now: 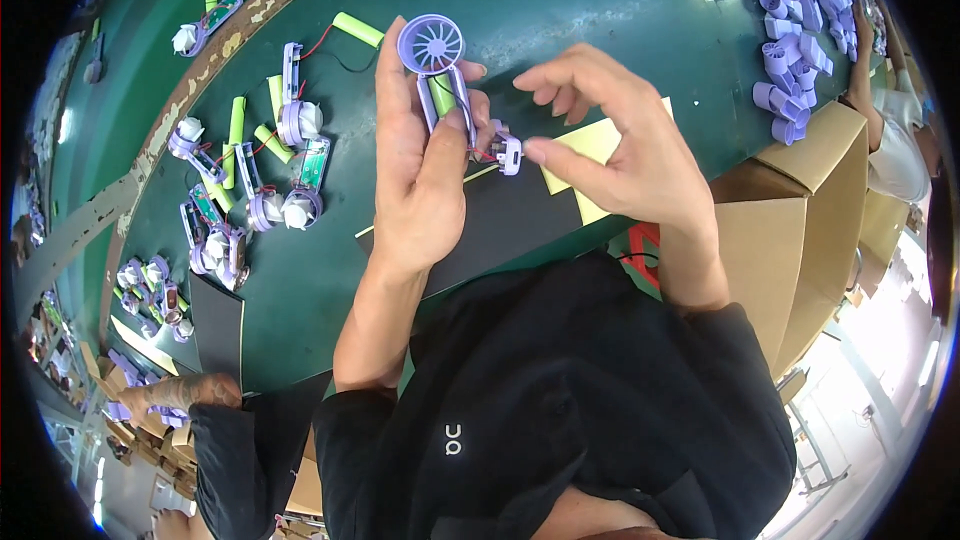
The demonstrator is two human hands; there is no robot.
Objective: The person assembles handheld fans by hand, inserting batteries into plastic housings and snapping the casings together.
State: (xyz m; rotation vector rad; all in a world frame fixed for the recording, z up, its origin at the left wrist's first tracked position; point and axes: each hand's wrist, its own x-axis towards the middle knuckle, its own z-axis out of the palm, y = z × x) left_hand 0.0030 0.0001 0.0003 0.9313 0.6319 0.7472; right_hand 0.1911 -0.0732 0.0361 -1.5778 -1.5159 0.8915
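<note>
My left hand (pixel 418 180) is closed around a light purple handheld fan housing (pixel 433 43) with a round, slotted head turned upward. A green cylindrical battery (pixel 441 98) lies in its handle, with thin wires beside it. From the handle's lower end a small purple end piece (pixel 509 153) sticks out to the right on red wires. My right hand (pixel 625 130) is open just right of it, thumb and fingers apart. Its thumb tip is very near the end piece; I cannot tell if they touch.
Unfinished fan assemblies (pixel 265 210) with batteries and circuit boards are spread on the green table at left. A black mat (pixel 500 230) lies before me. Purple housings (pixel 790 50) are heaped at far right, above an open cardboard box (pixel 800 210). Another person's tattooed arm (pixel 190 392) is at lower left.
</note>
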